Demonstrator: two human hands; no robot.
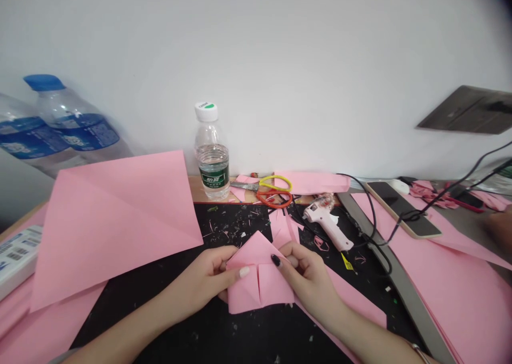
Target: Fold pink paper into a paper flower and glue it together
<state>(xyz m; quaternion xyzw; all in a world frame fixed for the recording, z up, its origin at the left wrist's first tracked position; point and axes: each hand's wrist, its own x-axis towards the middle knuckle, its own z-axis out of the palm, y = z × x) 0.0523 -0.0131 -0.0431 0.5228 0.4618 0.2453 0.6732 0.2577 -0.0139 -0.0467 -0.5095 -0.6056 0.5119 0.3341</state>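
Observation:
Between my two hands is a folded piece of pink paper (260,254), pointed at the top, with flaps meeting at a slit in its lower half. My left hand (214,273) pinches its left edge, thumb on the front and fingers behind. On the right edge, my right hand (306,273) grips it the same way, its dark-nailed thumb pressed on the upper flap. Pink paper strips (352,294) lie under and beside my right hand. Past the folded paper, a pale pink glue gun (328,224) rests on the black mat (168,321).
Scissors (266,190) with yellow and red handles lie near a water bottle (214,161). A large pink sheet (120,220) covers the left; more pink sheets (460,294) and a phone (404,209) lie right. Black cables (376,214) cross there. Another person's hand (500,228) shows far right.

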